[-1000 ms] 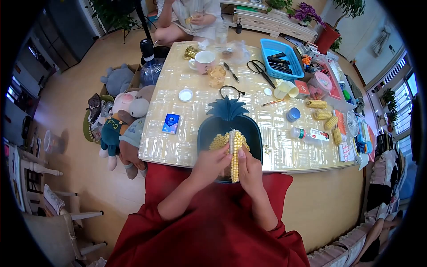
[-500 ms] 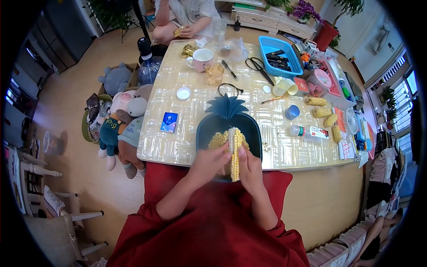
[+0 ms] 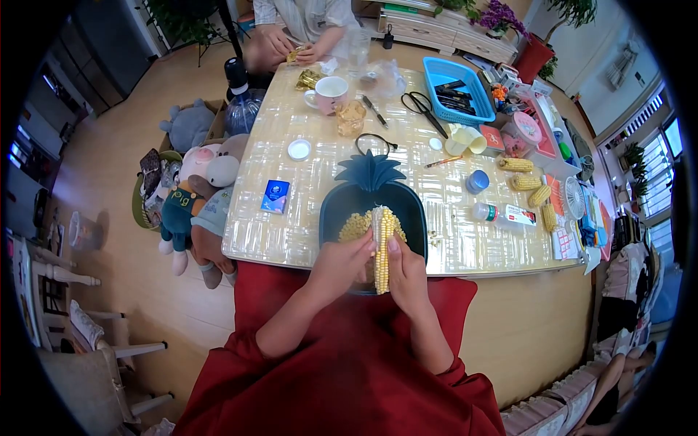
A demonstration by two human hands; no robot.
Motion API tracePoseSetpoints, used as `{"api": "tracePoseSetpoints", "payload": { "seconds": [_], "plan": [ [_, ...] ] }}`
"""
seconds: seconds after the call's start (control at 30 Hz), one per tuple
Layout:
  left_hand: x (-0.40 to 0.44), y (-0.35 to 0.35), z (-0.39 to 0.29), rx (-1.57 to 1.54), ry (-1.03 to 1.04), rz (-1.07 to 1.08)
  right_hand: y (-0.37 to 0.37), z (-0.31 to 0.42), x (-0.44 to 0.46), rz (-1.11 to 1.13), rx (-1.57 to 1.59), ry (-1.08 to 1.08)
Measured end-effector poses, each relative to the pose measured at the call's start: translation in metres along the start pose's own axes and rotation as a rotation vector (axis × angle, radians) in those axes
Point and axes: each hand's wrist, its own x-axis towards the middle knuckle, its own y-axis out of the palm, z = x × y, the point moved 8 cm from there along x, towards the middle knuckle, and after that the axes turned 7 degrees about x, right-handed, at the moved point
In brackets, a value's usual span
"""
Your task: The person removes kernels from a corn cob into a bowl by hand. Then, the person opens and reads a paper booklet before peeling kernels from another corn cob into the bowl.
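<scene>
An ear of corn [image 3: 384, 254] stands tilted upright between my two hands, with a pale bare strip of cob along its left side and yellow kernels on the rest. My left hand [image 3: 342, 265] is closed against the bare side, thumb and fingers pressed on it. Wrapped round the right side, my right hand [image 3: 407, 272] grips the ear with the thumb along the kernels. Below the ear lies a dark teal pineapple-shaped bowl [image 3: 331, 211] at the table's near edge. Loose corn kernels [image 3: 355, 227] are heaped inside it, partly hidden by my hands.
Several corn ears [image 3: 525, 182] lie at the right of the table [image 3: 276, 236]. Around the bowl are a tissue pack [image 3: 275, 196], a white lid [image 3: 299, 150], scissors [image 3: 424, 112], a mug [image 3: 331, 94] and a bottle [image 3: 486, 211]. Another person [image 3: 305, 29] sits across, holding a gold wrapper.
Across the table, the other person's raised hand has come down to the wrapper. My hands and the corn ear stay nearly in place; the view has shifted slightly.
</scene>
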Motion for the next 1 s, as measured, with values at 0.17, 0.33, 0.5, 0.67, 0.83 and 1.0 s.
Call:
{"api": "tracePoseSetpoints", "payload": {
  "seconds": [0.17,0.33,0.5,0.67,0.83,1.0],
  "plan": [
    [0.001,0.000,0.005,-0.049,-0.035,0.041,-0.001,0.003,0.002,-0.034,-0.034,0.021],
    [-0.002,0.000,-0.005,-0.075,-0.067,0.077,-0.001,0.000,0.001,-0.034,-0.045,0.008],
    [0.000,0.000,-0.004,0.004,-0.029,0.044,0.000,0.001,0.002,-0.017,-0.066,0.006],
    [-0.001,0.002,-0.006,0.188,0.031,0.003,0.001,0.000,0.002,-0.014,-0.099,0.026],
    [0.000,-0.001,-0.006,0.080,0.038,0.001,0.002,-0.003,0.006,-0.029,-0.032,-0.006],
    [0.000,-0.001,-0.007,0.045,0.054,0.021,0.001,0.003,0.004,-0.031,0.040,0.038]
  ]
}}
